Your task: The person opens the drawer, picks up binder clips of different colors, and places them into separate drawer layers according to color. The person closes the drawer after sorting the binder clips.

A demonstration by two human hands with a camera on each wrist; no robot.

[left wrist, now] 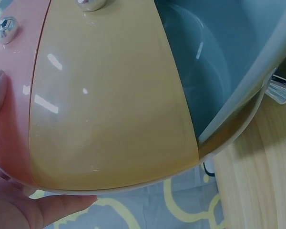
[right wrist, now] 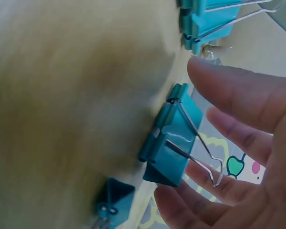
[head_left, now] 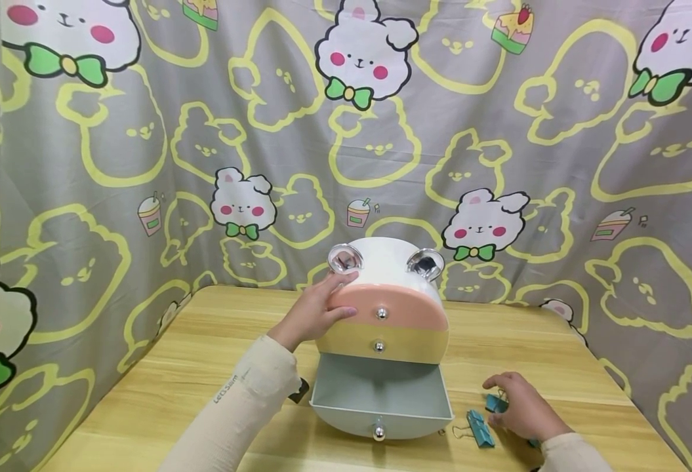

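Binder clips (head_left: pixel 480 429) lay at four o'clock from the already opened drawer (head_left: pixel 381 423), apparently not yet lifted; the right hand (head_left: pixel 525 408) had fingers wide around one, the left hand (head_left: pixel 317 309) gripped the cabinet (head_left: pixel 410 337).

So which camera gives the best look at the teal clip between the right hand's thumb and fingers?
The right wrist view: the teal clip looks large there, with its body and wire handle plain. The head view shows it small, partly behind the right hand. The left wrist view doesn't show it.

Grey curtain (head_left: pixel 298 141), green-bowed white bunny prints (head_left: pixel 360 59), yellow animal outlines (head_left: pixel 375 182), pale wooden tabletop (head_left: pixel 233 314)
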